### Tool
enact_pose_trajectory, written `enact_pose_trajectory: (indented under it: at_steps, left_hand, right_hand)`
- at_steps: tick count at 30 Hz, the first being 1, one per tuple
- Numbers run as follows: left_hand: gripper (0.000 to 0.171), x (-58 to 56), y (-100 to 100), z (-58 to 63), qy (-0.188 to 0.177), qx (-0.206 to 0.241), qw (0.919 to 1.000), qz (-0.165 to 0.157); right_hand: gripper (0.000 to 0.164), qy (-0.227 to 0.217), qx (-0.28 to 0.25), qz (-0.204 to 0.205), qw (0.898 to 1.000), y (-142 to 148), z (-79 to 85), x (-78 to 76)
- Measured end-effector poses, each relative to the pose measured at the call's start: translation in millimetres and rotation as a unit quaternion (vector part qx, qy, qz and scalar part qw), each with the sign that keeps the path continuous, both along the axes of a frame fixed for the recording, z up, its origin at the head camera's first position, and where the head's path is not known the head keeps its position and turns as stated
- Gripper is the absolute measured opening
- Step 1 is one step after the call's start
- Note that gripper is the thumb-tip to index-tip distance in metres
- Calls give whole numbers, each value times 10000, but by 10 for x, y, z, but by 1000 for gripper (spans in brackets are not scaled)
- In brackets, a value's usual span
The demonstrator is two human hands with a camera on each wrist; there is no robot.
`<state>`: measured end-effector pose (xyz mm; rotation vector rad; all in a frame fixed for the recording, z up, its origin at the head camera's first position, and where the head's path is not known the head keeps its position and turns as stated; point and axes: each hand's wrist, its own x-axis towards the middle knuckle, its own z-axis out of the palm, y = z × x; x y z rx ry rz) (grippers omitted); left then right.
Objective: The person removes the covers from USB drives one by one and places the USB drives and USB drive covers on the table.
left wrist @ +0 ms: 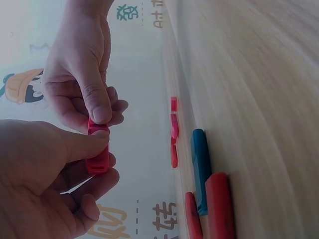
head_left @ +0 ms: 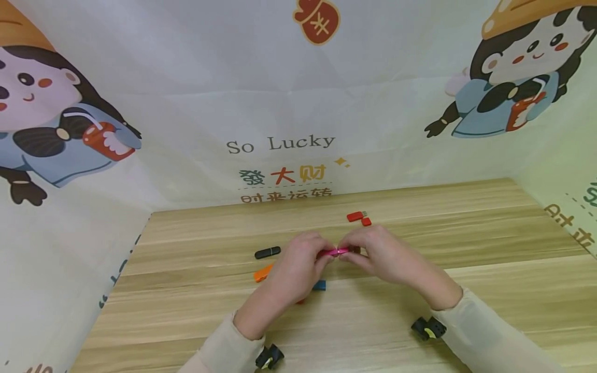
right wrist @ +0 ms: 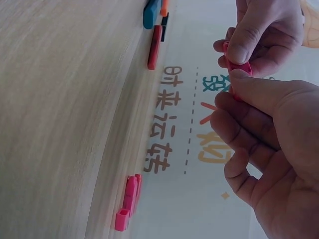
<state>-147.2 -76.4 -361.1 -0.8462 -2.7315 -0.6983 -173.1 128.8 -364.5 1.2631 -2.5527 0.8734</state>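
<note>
A small pink USB stick (head_left: 342, 251) is pinched at its two ends, one end in each hand, above the table. My left hand (head_left: 296, 267) grips its left end between thumb and fingers. My right hand (head_left: 384, 254) pinches the other end, the thumbs close together. A bright glint shows midway along the stick in the head view. From the left wrist, the stick (left wrist: 97, 162) appears upright between both thumbs. In the right wrist view my right thumb lies over the near part of the stick (right wrist: 244, 67), and fingers hide much of it.
A red USB stick (head_left: 355, 216) lies beyond the hands, its plug bare, with a red cap (head_left: 366, 221) beside it. Left of the hands are a black stick (head_left: 267, 252) and an orange one (head_left: 263, 273). A blue stick (head_left: 320, 285) and a red one (head_left: 300, 301) are partly hidden.
</note>
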Motion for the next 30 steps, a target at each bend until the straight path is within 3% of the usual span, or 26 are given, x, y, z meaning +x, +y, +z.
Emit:
enact_pose_trajectory:
  at_steps: [18,30]
  left_hand:
    - [4,-50,-34,23,-20,250,9996,109]
    - [5,-60,-14,20,9,185,9995,251]
  right_hand:
    - [6,-74,278,-369,9989,151,90,-9]
    - [12,221,248,-602,9976,348,135,26]
